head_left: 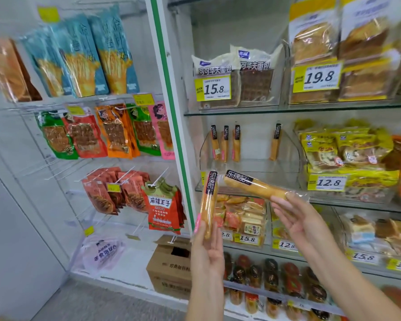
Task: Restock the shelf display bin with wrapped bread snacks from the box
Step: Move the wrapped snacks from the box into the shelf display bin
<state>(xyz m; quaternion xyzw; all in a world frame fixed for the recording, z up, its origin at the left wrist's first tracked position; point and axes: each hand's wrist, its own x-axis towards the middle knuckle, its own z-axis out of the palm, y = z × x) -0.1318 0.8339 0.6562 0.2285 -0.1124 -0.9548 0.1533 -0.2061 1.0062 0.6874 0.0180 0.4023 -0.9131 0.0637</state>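
Observation:
My left hand [207, 249] holds a long wrapped bread stick [208, 200] upright by its lower end, below the bin's left front. My right hand [298, 216] grips a second wrapped bread stick [255, 185] by its right end; it lies nearly level, its black label pointing left. Both sticks are just in front of and below the clear display bin [285, 172] on the middle glass shelf. Several of the same bread sticks [225, 143] stand against the bin's back wall, and one more [276, 142] stands further right. The open cardboard box [169, 265] sits on the floor at the shelf's base.
Yellow bread packs [347, 156] with a 12.8 tag fill the bin to the right. Glass shelves above and below carry packed bread and cakes. Left of the green-edged post [171, 107], snack bags hang on pegs. A pink plastic bag [102, 253] lies near the box.

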